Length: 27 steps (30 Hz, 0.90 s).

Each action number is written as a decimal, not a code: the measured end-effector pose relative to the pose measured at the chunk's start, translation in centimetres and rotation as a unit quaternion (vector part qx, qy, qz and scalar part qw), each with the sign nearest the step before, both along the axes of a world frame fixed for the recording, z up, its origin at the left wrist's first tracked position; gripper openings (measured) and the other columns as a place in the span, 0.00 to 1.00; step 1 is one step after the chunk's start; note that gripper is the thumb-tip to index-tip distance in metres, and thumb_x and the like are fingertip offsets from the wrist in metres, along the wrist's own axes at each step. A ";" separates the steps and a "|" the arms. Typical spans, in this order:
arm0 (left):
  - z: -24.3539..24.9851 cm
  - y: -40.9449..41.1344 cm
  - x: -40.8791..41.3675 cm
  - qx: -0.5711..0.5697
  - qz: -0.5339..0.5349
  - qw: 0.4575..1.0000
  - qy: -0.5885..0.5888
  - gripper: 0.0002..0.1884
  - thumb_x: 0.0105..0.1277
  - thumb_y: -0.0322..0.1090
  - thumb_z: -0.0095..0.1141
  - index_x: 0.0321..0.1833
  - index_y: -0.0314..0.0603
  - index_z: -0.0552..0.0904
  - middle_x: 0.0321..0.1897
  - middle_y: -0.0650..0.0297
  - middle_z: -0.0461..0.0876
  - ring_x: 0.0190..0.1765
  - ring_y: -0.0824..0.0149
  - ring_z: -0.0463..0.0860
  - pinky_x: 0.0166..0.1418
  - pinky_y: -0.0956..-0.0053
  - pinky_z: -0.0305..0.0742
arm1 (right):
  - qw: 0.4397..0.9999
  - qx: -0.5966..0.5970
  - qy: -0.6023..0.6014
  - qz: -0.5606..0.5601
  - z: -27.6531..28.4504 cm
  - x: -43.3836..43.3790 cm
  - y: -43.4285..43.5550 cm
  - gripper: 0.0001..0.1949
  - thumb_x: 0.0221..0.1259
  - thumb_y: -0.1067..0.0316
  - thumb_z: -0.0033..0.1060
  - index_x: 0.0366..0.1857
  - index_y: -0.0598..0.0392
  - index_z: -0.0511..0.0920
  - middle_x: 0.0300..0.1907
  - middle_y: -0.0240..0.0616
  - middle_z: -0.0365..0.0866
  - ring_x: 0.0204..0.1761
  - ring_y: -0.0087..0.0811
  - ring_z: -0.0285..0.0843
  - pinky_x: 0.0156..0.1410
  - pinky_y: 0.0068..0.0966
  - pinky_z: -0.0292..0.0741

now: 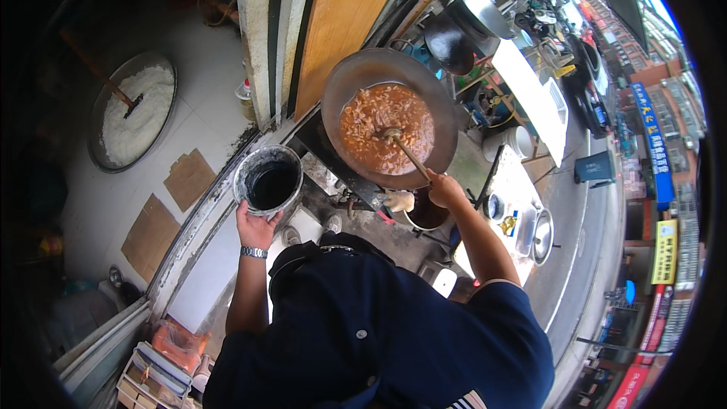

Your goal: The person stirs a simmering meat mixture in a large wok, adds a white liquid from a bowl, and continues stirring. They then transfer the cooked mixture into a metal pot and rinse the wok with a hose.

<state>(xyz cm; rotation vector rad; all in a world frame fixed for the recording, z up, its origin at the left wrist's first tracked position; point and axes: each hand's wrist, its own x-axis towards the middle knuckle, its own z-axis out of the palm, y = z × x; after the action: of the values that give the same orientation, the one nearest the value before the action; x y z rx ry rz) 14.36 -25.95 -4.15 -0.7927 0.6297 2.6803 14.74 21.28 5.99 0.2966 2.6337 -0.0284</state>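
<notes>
In my left hand [258, 230] is a round grey bucket [241, 173] with a whitish, crusted inner wall and a dark bottom. A wristwatch circles that wrist. My right hand [446, 190] grips the wooden handle of a ladle [412, 154]. The ladle's head dips into a reddish-brown stew [375, 116] with chopped pieces, inside a large wok [440, 108]. The wok rests on a dark stove [315, 139]. Below my right hand, partly hidden, stands a pot [423, 213] with dark contents. A pale cloth [399, 201] lies by the wok's near rim.
Beyond the door sill at left, a wide basin [93, 139] of white rice holds a wooden-handled tool. Cardboard pieces [150, 233] lie on that floor. At right are a white table [488, 182] with containers, a white bucket [517, 142], and a street. Dark pans [448, 45] stand behind the wok.
</notes>
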 end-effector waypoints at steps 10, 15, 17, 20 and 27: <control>0.8 0.2 -2.3 -0.012 0.003 1.000 0.001 0.24 0.66 0.54 0.55 0.60 0.51 0.74 0.59 0.62 0.79 0.58 0.58 0.79 0.52 0.53 0.80 | 0.994 -0.060 -0.048 -0.081 6.7 9.8 0.2 0.34 0.52 0.71 0.51 0.70 0.44 0.68 0.42 0.60 0.83 0.47 0.56 0.82 0.55 0.45 0.76; 1.3 0.7 -1.5 -0.038 0.021 0.999 -0.012 0.26 0.66 0.56 0.54 0.61 0.52 0.74 0.59 0.64 0.79 0.58 0.59 0.78 0.53 0.52 0.80 | 0.992 -0.078 -0.039 -0.086 -4.3 3.8 0.2 0.34 0.58 0.68 0.52 0.74 0.46 0.62 0.48 0.58 0.82 0.52 0.53 0.82 0.57 0.43 0.77; 1.8 1.2 -1.1 -0.069 0.016 0.997 -0.034 0.26 0.65 0.56 0.54 0.61 0.52 0.74 0.59 0.64 0.78 0.59 0.59 0.78 0.53 0.52 0.80 | 0.992 -0.094 0.047 -0.074 -9.5 0.8 1.4 0.34 0.58 0.66 0.52 0.74 0.50 0.61 0.42 0.61 0.83 0.47 0.56 0.83 0.53 0.48 0.77; 3.1 1.9 -0.3 -0.080 0.019 0.996 -0.037 0.24 0.65 0.55 0.56 0.60 0.53 0.75 0.58 0.63 0.79 0.59 0.58 0.78 0.55 0.53 0.77 | 0.976 -0.158 0.103 -0.107 -11.4 -4.1 1.2 0.32 0.57 0.64 0.58 0.70 0.51 0.67 0.41 0.58 0.84 0.44 0.53 0.84 0.51 0.44 0.78; 3.5 3.2 -0.5 -0.079 0.023 0.996 -0.031 0.25 0.65 0.56 0.55 0.60 0.52 0.75 0.59 0.63 0.79 0.58 0.57 0.79 0.54 0.52 0.79 | 0.875 -0.386 0.128 -0.263 -5.6 -10.2 5.4 0.27 0.57 0.68 0.57 0.66 0.53 0.72 0.20 0.35 0.76 0.15 0.26 0.75 0.19 0.28 0.73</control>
<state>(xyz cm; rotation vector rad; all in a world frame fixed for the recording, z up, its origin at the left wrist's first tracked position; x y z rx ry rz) 13.90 -22.77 -0.68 -0.9379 0.8270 2.6605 4.51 26.64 0.39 0.7374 2.4480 -1.3347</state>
